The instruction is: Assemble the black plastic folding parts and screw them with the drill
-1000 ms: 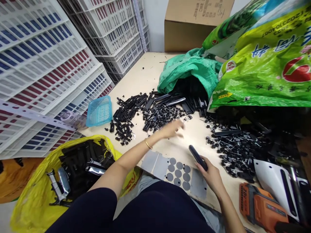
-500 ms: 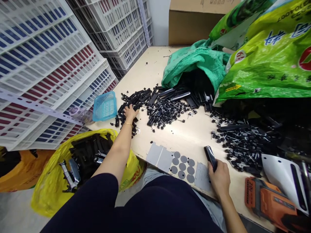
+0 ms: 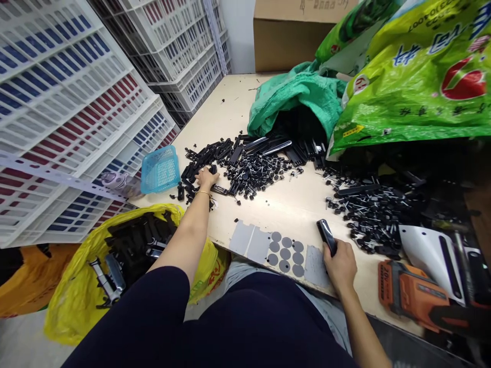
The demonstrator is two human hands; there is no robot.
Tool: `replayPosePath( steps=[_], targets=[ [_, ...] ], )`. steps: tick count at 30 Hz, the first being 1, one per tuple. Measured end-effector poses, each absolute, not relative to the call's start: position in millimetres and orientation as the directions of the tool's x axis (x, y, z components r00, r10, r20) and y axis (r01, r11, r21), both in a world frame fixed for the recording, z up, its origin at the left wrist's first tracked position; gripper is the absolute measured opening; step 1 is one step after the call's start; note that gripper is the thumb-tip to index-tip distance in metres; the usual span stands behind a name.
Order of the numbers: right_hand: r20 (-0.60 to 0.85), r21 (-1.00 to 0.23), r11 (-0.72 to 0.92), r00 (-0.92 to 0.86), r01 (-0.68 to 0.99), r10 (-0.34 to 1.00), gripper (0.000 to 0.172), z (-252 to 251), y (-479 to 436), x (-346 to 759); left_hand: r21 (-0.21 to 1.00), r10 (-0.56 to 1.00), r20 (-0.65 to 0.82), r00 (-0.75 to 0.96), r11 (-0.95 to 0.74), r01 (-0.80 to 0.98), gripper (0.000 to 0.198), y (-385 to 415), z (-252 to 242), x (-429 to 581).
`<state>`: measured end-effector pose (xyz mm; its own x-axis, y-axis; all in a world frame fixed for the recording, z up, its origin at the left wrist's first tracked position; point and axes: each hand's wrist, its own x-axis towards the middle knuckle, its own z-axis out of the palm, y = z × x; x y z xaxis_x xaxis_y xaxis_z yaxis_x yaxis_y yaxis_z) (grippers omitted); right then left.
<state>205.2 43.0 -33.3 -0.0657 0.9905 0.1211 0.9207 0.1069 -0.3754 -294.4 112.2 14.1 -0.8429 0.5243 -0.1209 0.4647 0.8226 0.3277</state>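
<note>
My left hand (image 3: 206, 178) reaches far to the left and rests on a heap of small black plastic parts (image 3: 209, 163) on the pale table (image 3: 291, 204); its fingers curl over a piece there, though I cannot tell if it grips one. My right hand (image 3: 339, 263) sits at the near table edge, closed around a long black handle-shaped part (image 3: 326, 235) that points away from me. Just left of that hand lies a grey sheet of round stickers (image 3: 284, 250).
A second pile of black pins and parts (image 3: 368, 214) lies right of centre. Green sacks (image 3: 414, 87) spill black strips at the back. A blue basket (image 3: 159, 168), stacked white crates (image 3: 76, 102), a yellow bag of parts (image 3: 126, 250) and an orange power tool (image 3: 410, 294) surround me.
My left hand swept from the table's middle out to the left heap of black parts and stays there. My right hand drew the black part slightly nearer the table edge.
</note>
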Motion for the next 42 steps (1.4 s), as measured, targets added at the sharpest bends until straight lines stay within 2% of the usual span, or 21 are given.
replayPosePath(
  steps=[3, 7, 10, 13, 16, 18, 21, 24, 26, 29, 31, 35, 37, 39, 42],
  targets=[
    [0.12, -0.375, 0.109, -0.068, 0.921, 0.99, 0.033, -32.0, 42.4, 203.6, 0.361, 0.574, -0.042, -0.818, 0.772, 0.523, 0.052, 113.8, 29.6, -277.5],
    [0.137, -0.393, 0.097, -0.046, 0.914, 0.99, 0.031, -33.1, 41.2, 203.5, 0.379, 0.754, 0.112, -0.647, 0.57, 0.729, 0.048, 123.3, 40.1, -224.9],
    [0.124, -0.389, 0.122, -0.079, 0.913, 0.989, 0.031, -32.3, 40.7, 206.3, 0.355, 0.825, 0.133, -0.55, 0.478, 0.803, 0.045, 131.5, 34.0, -185.4],
    [0.049, -0.332, 0.132, -0.122, 0.934, 0.991, 0.033, -25.8, 43.5, 204.2, 0.313, 0.843, 0.124, -0.524, 0.468, 0.826, 0.039, 132.4, 25.8, -164.1],
    [-0.052, -0.254, 0.126, -0.144, 0.959, 0.988, 0.043, -13.0, 53.1, 189.9, 0.28, 0.861, 0.21, -0.462, 0.4, 0.873, 0.024, 124.2, 26.7, -157.5],
    [-0.115, -0.24, 0.124, -0.155, 0.963, 0.981, 0.041, -3.7, 62.7, 176.2, 0.276, 0.912, 0.204, -0.356, 0.295, 0.915, 0.023, 116.2, 31.3, -154.0],
    [-0.229, -0.259, 0.089, -0.151, 0.962, 0.962, 0.031, 6.1, 75.1, 161.3, 0.267, 0.975, 0.117, -0.187, 0.15, 0.952, 0.022, 105.7, 33.5, -145.5],
    [-0.307, -0.275, 0.041, -0.128, 0.961, 0.943, 0.029, 9.0, 77.6, 159.4, 0.257, 0.987, 0.063, -0.151, 0.13, 0.958, 0.019, 102.8, 24.0, -138.9],
    [-0.31, -0.282, 0.02, -0.111, 0.959, 0.944, 0.029, 8.1, 74.5, 162.8, 0.281, 0.979, 0.062, -0.194, 0.169, 0.945, 0.026, 106.5, 15.8, -140.1],
    [-0.277, -0.318, 0.003, -0.096, 0.948, 0.956, 0.028, 6.0, 68.8, 169.1, 0.353, 0.961, 0.094, -0.259, 0.211, 0.912, 0.027, 115.0, 13.5, -148.9],
    [-0.25, -0.372, -0.013, -0.087, 0.928, 0.964, 0.028, 5.9, 65.2, 173.0, 0.397, 0.959, 0.144, -0.243, 0.169, 0.902, 0.024, 115.2, 20.7, -150.9],
    [-0.168, -0.452, -0.003, -0.082, 0.892, 0.982, 0.031, 8.0, 52.3, 174.3, 0.464, 0.94, 0.309, -0.145, -0.016, 0.886, 0.022, 85.7, 30.5, -115.1],
    [-0.155, -0.424, 0.015, -0.088, 0.906, 0.984, 0.031, 7.9, 43.5, 168.4, 0.535, 0.971, 0.237, -0.046, -0.091, 0.84, 0.025, 60.2, 21.5, -77.5],
    [-0.164, -0.372, 0.043, -0.112, 0.927, 0.98, 0.033, 6.4, 36.2, 159.7, 0.616, 0.994, 0.077, 0.074, -0.106, 0.781, 0.022, 37.1, 4.7, -38.6],
    [-0.183, -0.343, 0.086, -0.156, 0.936, 0.971, 0.037, 3.4, 31.5, 150.5, 0.633, 0.998, -0.007, 0.055, -0.038, 0.773, 0.013, 19.2, -19.8, -0.1]
  ],
)
